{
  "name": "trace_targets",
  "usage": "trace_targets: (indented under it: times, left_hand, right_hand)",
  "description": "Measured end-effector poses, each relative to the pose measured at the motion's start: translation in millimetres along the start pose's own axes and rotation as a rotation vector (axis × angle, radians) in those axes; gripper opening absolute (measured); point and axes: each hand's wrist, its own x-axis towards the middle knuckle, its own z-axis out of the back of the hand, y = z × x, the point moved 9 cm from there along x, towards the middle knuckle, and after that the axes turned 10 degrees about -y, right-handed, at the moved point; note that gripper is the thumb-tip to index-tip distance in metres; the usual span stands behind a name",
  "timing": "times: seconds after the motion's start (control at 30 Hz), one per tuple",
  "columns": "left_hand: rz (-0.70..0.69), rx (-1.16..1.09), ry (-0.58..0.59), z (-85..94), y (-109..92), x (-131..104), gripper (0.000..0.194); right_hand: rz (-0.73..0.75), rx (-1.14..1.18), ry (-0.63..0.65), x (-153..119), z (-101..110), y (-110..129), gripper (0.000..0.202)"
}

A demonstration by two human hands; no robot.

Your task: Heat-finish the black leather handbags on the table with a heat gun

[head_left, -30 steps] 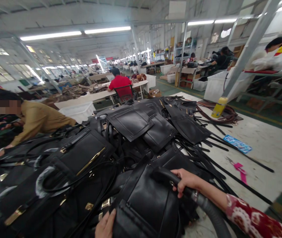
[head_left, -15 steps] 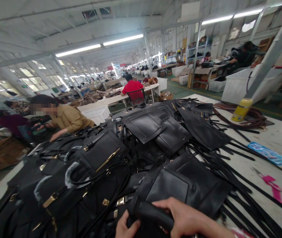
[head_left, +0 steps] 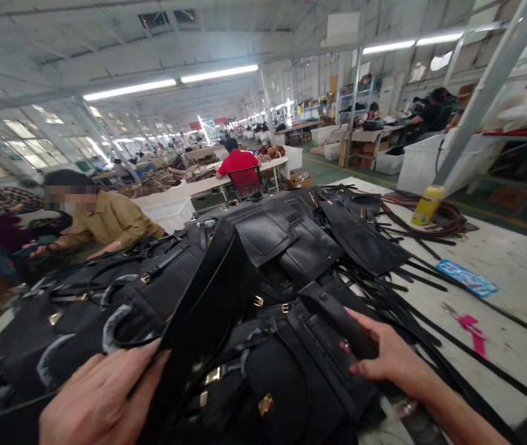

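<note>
At the near edge of the heaped table (head_left: pixel 500 259): left hand (head_left: pixel 101 395), fingers clamped, is now lifting a black bag panel (head_left: pixel 208 309) upright, flat half a second ago; right hand (head_left: pixel 391 358) is gripping the black nozzle (head_left: pixel 338 318), shifted rightward, exposing the bag (head_left: pixel 291 383) beneath

Large factory hall. Long fluorescent ceiling tubes (head_left: pixel 171 80) lit; bright windows (head_left: pixel 26 133) along the left wall. Green floor (head_left: pixel 351 170) with a yellow line. Grey slanted steel column (head_left: pixel 486 93) at right. White worktables (head_left: pixel 226 176) and white plastic bins (head_left: pixel 424 164) farther back.
</note>
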Motion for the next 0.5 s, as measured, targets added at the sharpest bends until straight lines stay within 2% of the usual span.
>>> trace_targets:
  times: [0.03, 0.1, 0.17, 0.23, 0.27, 0.33, 0.4, 0.5]
  left_hand:
    - [-0.186, 0.023, 0.038, -6.2, -28.7, 4.2, 0.026]
    - [-0.471, 0.043, 0.135, -38.2, -84.2, -12.3, 0.021]
    - [-0.570, 0.017, 0.213, -84.0, -123.6, -49.9, 0.019]
    - [-0.550, -0.035, 0.281, -130.3, -144.4, -98.2, 0.023]
    - [-0.494, -0.067, 0.273, -146.5, -146.6, -120.3, 0.024]
    - [-0.337, -0.079, 0.264, -168.1, -136.1, -157.3, 0.027]
    - [-0.203, -0.096, 0.240, -172.1, -118.9, -179.9, 0.029]
    - [-0.121, -0.171, 0.208, -161.9, -102.2, -188.4, 0.028]
  right_hand:
    - [-0.006, -0.016, -0.054, -3.1, 18.2, -3.0, 0.087]
    - [-0.015, -0.070, -0.150, -12.0, 49.2, -11.1, 0.088]
    - [-0.024, -0.145, -0.222, -24.2, 71.2, -21.9, 0.091]
    - [-0.049, -0.193, -0.272, -37.8, 84.0, -35.7, 0.092]
    - [-0.072, -0.205, -0.281, -44.4, 86.3, -44.0, 0.092]
    - [-0.129, -0.227, -0.267, -56.1, 83.0, -61.1, 0.092]
    - [-0.180, -0.274, -0.198, -63.9, 69.2, -75.5, 0.091]
    - [-0.193, -0.324, -0.041, -68.0, 35.4, -83.5, 0.088]
